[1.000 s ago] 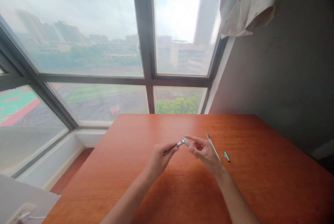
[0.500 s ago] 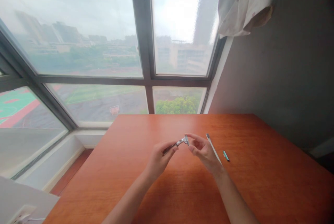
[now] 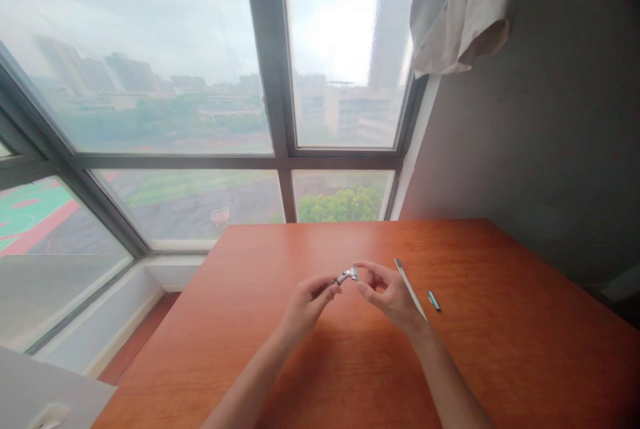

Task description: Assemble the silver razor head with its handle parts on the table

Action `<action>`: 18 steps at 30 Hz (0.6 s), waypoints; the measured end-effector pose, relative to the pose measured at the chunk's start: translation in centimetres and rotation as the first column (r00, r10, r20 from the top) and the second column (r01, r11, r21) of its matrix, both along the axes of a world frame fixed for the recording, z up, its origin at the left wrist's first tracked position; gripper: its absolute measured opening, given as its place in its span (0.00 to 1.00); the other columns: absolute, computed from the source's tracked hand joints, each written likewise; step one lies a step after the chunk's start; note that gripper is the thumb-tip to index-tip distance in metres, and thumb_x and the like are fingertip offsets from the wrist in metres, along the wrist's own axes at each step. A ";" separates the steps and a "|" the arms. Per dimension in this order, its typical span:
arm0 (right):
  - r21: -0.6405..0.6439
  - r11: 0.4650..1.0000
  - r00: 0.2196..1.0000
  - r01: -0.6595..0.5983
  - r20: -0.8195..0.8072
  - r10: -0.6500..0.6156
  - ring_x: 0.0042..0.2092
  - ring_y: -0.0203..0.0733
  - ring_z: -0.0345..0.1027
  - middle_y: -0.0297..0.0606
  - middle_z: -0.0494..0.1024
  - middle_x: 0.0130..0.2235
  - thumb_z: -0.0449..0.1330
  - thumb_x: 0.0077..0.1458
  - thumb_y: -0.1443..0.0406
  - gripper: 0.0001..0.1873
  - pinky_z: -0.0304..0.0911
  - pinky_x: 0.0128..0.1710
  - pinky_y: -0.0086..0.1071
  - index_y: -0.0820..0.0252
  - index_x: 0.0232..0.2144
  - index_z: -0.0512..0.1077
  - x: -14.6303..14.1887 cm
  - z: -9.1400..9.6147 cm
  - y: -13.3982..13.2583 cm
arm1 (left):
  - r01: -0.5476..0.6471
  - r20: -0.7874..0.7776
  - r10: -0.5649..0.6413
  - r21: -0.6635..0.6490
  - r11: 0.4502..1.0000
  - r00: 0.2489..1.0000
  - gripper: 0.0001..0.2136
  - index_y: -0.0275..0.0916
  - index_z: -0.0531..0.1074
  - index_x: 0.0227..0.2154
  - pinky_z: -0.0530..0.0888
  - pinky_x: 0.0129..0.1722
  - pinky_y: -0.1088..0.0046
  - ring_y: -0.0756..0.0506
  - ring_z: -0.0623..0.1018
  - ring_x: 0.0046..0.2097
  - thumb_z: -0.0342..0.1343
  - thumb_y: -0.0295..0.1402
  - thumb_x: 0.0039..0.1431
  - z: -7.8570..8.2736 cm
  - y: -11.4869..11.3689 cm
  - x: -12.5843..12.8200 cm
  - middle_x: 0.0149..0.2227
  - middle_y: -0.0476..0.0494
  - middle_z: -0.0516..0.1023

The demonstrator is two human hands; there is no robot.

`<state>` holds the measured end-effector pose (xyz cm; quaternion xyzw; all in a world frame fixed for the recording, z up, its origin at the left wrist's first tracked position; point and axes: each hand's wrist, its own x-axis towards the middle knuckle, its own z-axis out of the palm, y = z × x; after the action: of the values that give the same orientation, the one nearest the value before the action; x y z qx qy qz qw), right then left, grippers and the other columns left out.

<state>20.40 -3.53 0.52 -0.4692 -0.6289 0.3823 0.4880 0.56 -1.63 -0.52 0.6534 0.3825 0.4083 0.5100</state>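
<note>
A silver razor (image 3: 346,275) is held above the wooden table, its head pointing to the right. My left hand (image 3: 306,305) is closed round the dark handle, thumb and fingers pinching it. At the razor's head, my right hand (image 3: 390,295) has its index fingertip by the top edge and its thumb by the lower edge, gripping it from the side. Behind the right wrist lies a long thin whitish stick with a dark tip (image 3: 411,290), partly covered by that hand. Further right rests a small teal-and-dark bar (image 3: 434,301), which looks like a razor cartridge.
The reddish-brown wooden table (image 3: 250,349) reaches to large framed windows (image 3: 200,162). On the right stands a grey wall (image 3: 500,149), with a pale shirt (image 3: 460,22) hanging high near the window. A white socket (image 3: 50,415) sits at lower left.
The camera view has shifted slightly. The razor's head has turned a little between my hands, and both hands keep nearly the same grip.
</note>
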 end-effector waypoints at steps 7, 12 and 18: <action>0.024 0.999 0.998 0.029 -0.048 -0.028 0.24 0.33 0.56 0.28 0.63 0.22 0.58 0.52 0.57 0.22 0.56 0.24 0.26 0.64 0.46 0.71 -1.2 -1.0 0.4 | -0.052 0.024 0.052 0.004 0.999 0.998 0.15 0.35 0.78 0.37 0.67 0.31 0.74 0.48 0.69 0.30 0.57 0.42 0.55 -0.3 0.2 0.0 0.28 0.43 0.75; 0.023 1.000 1.000 -0.011 -0.017 0.011 0.24 0.33 0.58 0.29 0.65 0.22 0.58 0.54 0.57 0.22 0.57 0.25 0.27 0.64 0.48 0.70 -0.7 -1.6 0.7 | -0.037 0.044 0.038 -0.018 0.999 0.998 0.14 0.34 0.78 0.34 0.67 0.31 0.73 0.49 0.69 0.29 0.58 0.42 0.54 -0.6 0.4 0.0 0.27 0.44 0.75; 0.067 0.995 0.996 0.068 -0.055 -0.065 0.26 0.34 0.62 0.30 0.67 0.24 0.58 0.55 0.54 0.26 0.61 0.26 0.27 0.62 0.52 0.67 -1.1 -1.8 0.8 | -0.043 0.123 0.056 -0.103 0.994 0.991 0.16 0.34 0.77 0.36 0.65 0.28 0.76 0.50 0.69 0.28 0.57 0.44 0.55 -0.5 0.5 0.1 0.27 0.45 0.73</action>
<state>19.26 -2.75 -1.25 -0.4626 -0.6128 0.3560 0.5327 0.63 -1.16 -0.99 0.5905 0.3855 0.4415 0.5548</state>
